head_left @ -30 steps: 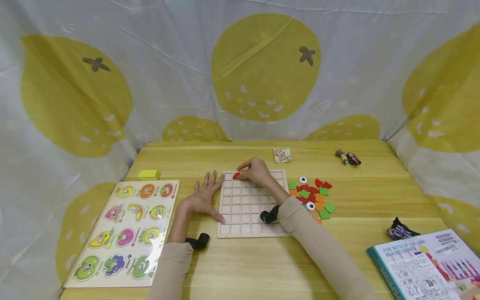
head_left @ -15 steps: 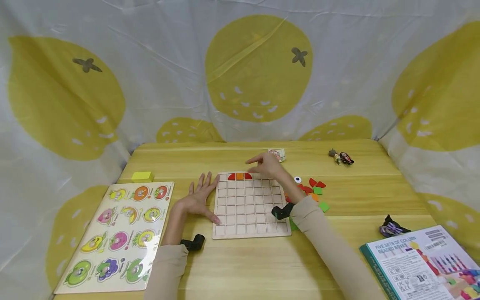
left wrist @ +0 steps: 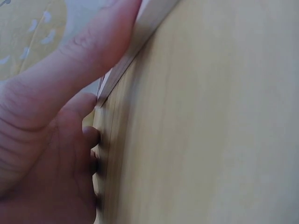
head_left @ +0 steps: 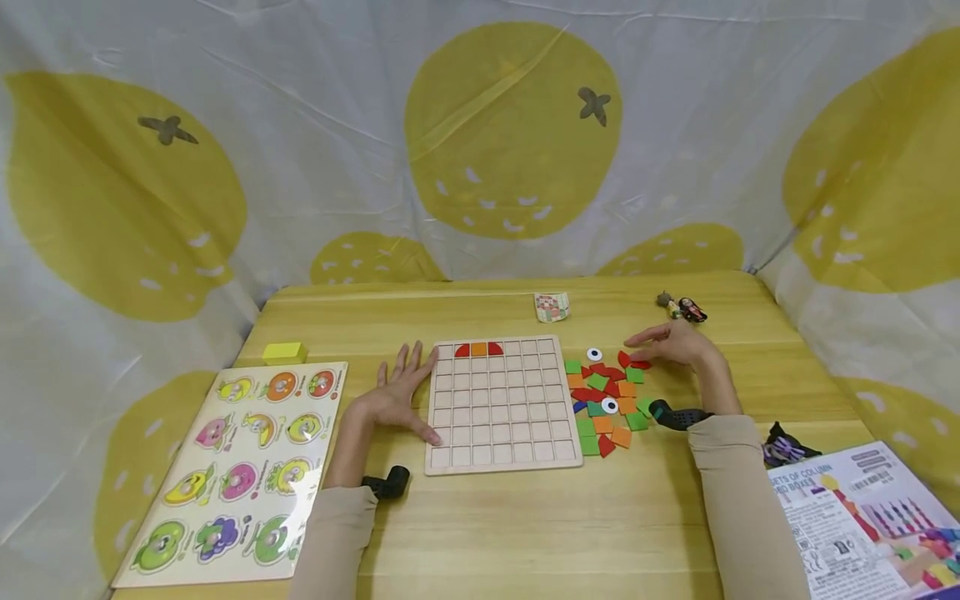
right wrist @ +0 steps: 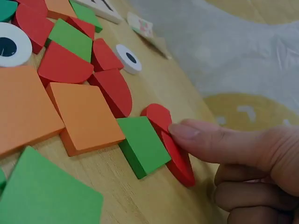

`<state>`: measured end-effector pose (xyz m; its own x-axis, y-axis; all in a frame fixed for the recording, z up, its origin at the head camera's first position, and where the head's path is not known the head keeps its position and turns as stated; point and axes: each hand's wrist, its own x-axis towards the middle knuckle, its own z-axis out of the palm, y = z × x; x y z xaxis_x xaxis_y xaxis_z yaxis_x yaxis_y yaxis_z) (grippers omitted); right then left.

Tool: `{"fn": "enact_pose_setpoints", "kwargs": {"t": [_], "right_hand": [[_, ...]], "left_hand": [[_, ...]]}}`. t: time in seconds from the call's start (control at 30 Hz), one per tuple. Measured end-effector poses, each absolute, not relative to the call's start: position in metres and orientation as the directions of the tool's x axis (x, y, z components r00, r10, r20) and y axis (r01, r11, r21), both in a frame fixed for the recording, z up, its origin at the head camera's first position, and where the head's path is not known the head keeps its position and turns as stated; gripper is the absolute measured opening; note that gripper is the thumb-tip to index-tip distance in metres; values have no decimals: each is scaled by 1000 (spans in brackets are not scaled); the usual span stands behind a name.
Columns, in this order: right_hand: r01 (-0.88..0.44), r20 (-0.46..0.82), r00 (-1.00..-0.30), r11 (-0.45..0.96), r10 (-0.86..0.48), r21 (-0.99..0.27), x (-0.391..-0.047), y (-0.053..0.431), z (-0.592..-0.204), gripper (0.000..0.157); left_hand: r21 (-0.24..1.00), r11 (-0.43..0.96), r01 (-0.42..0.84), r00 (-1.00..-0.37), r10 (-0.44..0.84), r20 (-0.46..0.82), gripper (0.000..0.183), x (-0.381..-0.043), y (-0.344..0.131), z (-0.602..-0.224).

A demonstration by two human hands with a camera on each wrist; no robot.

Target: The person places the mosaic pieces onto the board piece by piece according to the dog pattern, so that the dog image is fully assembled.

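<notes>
A wooden grid board (head_left: 498, 407) lies on the table with two red quarter-round pieces and an orange square (head_left: 479, 350) between them in its top row. My left hand (head_left: 396, 402) is spread at the board's left edge, thumb and a finger touching it. In the left wrist view the thumb (left wrist: 88, 56) lies against the board's side. My right hand (head_left: 681, 346) is over the far right of the loose pieces. In the right wrist view its thumb touches a red curved piece (right wrist: 180, 161) beside a green square (right wrist: 144, 145); the index fingertip is hidden there.
Loose pieces, including an orange square (head_left: 621, 437) and white eye discs (head_left: 609, 406), lie right of the board. A fruit puzzle (head_left: 247, 467) and yellow block (head_left: 285, 353) are left. A picture card (head_left: 552, 307), small figures (head_left: 682, 307) and a box (head_left: 862, 525) stand around.
My right hand has moved from the board's top row rightward to the loose pieces, leaving the red and orange pieces in the row. The left hand has stayed at the board's edge.
</notes>
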<state>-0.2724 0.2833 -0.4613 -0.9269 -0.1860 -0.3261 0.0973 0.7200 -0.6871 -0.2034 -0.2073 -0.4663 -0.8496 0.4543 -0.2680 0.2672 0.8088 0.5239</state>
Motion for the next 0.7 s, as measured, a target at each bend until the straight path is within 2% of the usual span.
{"fn": "enact_pose_setpoints", "kwargs": {"t": [0.37, 0.57, 0.7], "right_hand": [[73, -325, -904, 648, -278, -758, -277, 266, -468, 43], [129, -332, -919, 635, -212, -762, -281, 257, -472, 41], [135, -290, -943, 605, -165, -785, -286, 251, -475, 42]], "left_hand": [[531, 804, 267, -848, 458, -266, 145, -204, -209, -468], [522, 810, 267, -847, 456, -274, 145, -203, -208, -467], [528, 806, 268, -850, 456, -265, 145, -203, -209, -468]]}}
